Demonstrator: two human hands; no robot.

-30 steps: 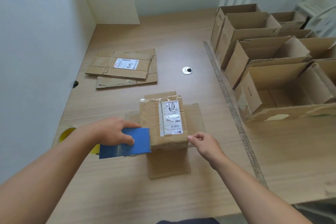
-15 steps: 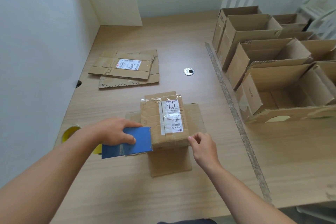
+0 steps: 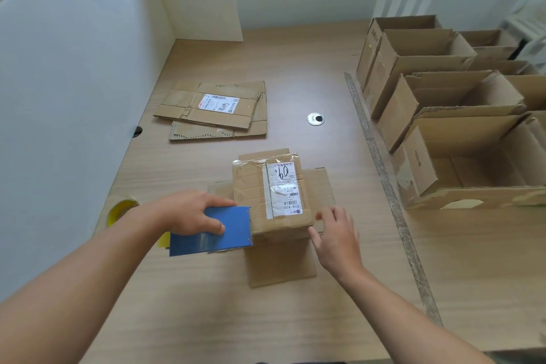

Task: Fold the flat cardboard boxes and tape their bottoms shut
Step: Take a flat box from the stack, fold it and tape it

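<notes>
A small cardboard box stands upside down in the middle of the table, its flaps spread flat around it. Clear tape and a white shipping label cover its upturned bottom. My left hand grips a blue tape dispenser pressed against the box's left near edge. My right hand hovers at the box's right near corner, fingers spread, holding nothing. Two flat cardboard boxes lie stacked farther back on the left.
Several folded open boxes stand in rows along the right side. A yellow tape roll lies near the left wall. A metal cable grommet sits mid-table, and a taped seam runs front to back beside the boxes.
My right hand let go of the box's near edge, where it was pinching, and opened beside the right corner. The left hand and dispenser stayed put.
</notes>
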